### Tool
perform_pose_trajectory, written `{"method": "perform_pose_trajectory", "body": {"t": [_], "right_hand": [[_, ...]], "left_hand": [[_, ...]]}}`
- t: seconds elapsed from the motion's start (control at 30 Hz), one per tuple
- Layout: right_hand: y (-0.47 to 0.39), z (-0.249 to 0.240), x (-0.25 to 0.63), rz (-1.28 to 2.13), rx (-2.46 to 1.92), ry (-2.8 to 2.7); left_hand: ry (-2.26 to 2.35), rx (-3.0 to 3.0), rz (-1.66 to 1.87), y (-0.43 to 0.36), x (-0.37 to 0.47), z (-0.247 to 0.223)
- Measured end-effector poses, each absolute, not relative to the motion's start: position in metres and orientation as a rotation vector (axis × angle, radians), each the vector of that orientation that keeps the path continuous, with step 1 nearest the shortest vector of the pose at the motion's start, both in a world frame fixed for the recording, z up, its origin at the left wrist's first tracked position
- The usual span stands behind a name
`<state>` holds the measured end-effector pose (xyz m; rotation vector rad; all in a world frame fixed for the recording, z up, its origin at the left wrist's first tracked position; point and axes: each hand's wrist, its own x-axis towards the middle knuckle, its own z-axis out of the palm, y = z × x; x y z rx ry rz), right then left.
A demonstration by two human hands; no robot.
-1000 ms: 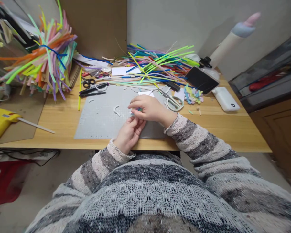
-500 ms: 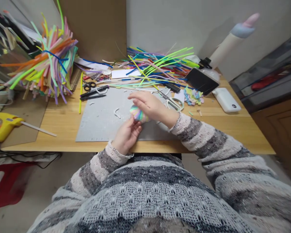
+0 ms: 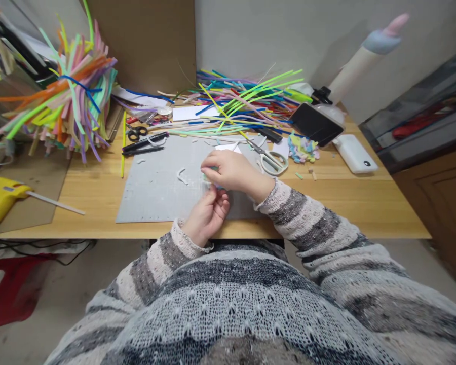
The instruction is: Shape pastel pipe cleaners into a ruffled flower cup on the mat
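A small rounded piece with pastel stripes (image 3: pixel 219 186), apparently bent from fuzzy stems, is between my hands and mostly hidden. Cupped over its top is my right hand (image 3: pixel 230 171), fingers curled round it. My left hand (image 3: pixel 210 214) grips its near edge from below with the thumb and fingertips. Both hands are over the grey cutting mat (image 3: pixel 152 195). Curved white offcuts (image 3: pixel 182 176) lie on the mat to the left. Scissors with pale handles (image 3: pixel 272 161) rest just beyond my right wrist.
Loose coloured pipe cleaners (image 3: pixel 251 101) are heaped at the back. A large bundle of them (image 3: pixel 74 96) stands at the left, above a yellow glue gun (image 3: pixel 5 197). A phone (image 3: pixel 315 124), a white power bank (image 3: pixel 355 153) and pastel curled pieces (image 3: pixel 303 148) are on the right.
My right hand has closed further over the striped piece, covering most of it. My left hand has moved slightly right. The view has shifted a little.
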<state>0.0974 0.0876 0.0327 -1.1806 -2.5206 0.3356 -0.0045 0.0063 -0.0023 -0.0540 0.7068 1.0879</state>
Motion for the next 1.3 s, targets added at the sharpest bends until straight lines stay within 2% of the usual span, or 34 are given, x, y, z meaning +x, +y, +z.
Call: {"method": "perform_pose_trajectory", "body": {"t": [0.6,0.83,0.93,1.13,1.3], "right_hand": [[0.087,0.034,0.097,0.356,-1.173,-2.537],[0.089,0.035,0.098,0.410,-1.127,-2.556],[0.090,0.034,0.099,0.410,-1.112,-2.559],[0.090,0.033,0.099,0.402,-1.102,-2.573],[0.091,0.033,0.099,0.383,-1.096,-2.576]], "left_hand": [[0.740,-0.103,1.225,0.007,0.007,-0.005],[0.785,0.111,1.149,0.005,-0.010,-0.009],[0.781,0.099,1.196,0.010,-0.017,-0.007],[0.566,-0.051,1.052,0.019,-0.028,-0.005],[0.595,0.042,0.989,0.022,-0.036,-0.004]]}}
